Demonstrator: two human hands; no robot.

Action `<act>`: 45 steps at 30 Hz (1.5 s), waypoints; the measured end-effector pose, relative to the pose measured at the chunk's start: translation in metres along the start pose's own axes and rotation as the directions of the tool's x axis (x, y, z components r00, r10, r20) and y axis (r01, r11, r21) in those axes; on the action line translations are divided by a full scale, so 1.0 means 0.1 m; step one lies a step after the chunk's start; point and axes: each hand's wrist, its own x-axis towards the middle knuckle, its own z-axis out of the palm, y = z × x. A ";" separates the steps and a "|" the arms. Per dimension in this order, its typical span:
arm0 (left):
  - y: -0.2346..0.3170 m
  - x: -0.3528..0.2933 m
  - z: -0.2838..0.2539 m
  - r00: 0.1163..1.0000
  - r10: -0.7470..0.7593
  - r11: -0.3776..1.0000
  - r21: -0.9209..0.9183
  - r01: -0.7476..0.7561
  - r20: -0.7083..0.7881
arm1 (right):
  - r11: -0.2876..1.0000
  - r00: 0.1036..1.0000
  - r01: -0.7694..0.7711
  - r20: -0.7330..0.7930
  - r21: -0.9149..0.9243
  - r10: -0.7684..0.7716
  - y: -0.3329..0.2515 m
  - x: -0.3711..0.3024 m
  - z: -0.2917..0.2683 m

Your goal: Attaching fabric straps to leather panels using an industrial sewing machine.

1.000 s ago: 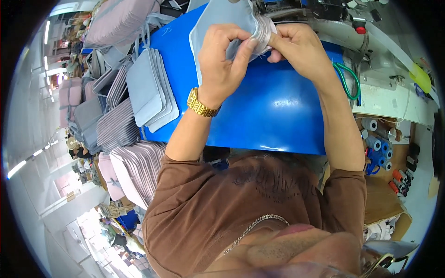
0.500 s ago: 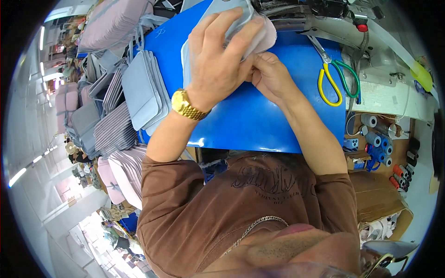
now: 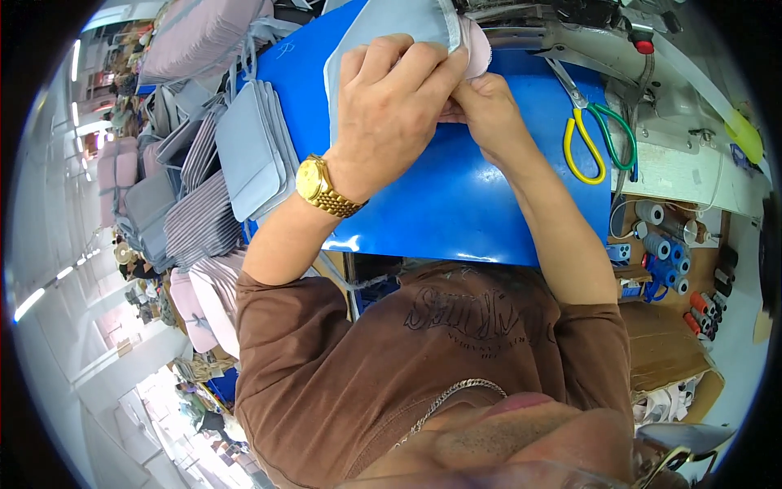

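A grey-blue fabric panel (image 3: pixel 399 23) with a pale edge seam spreads over the far part of the blue work surface (image 3: pixel 407 204). My left hand (image 3: pixel 391 102), a gold watch at its wrist, lies over the panel with curled fingers gripping its right edge. Close against it, my right hand (image 3: pixel 493 110) is closed in a pinch at the lower corner of that edge. A light pink fabric piece (image 3: pixel 477 50) with a rounded end sticks out beside the panel above my right hand. The fingertips of both hands are partly hidden.
Scissors (image 3: pixel 580 106) with yellow and green handles lie right of my right hand. Sewing machine parts (image 3: pixel 521 37) stand at the far right. Grey panels (image 3: pixel 252 151) are stacked on the left, near tied pink bundles (image 3: pixel 204 41). Thread spools (image 3: pixel 664 248) sit lower right.
Both hands have shifted slightly; my left fingers have curled in from a wider spread, and my right hand has moved up along the edge. More of the grey panel now shows, lying flatter.
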 end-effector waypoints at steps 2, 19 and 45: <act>0.02 0.00 0.03 1.000 -0.019 1.000 -0.011 0.019 -0.019 | 0.996 0.999 0.016 0.032 0.091 -0.019 0.00 0.01 0.01; 0.16 0.42 0.08 0.956 -0.282 0.946 -0.189 0.262 -0.085 | 0.991 0.991 0.135 -0.004 0.015 -0.135 -0.13 0.15 -0.03; -0.16 0.17 0.61 0.724 -0.616 0.184 -0.837 0.515 0.310 | 0.597 0.935 0.278 0.068 -0.753 -0.349 -0.63 -0.17 -0.09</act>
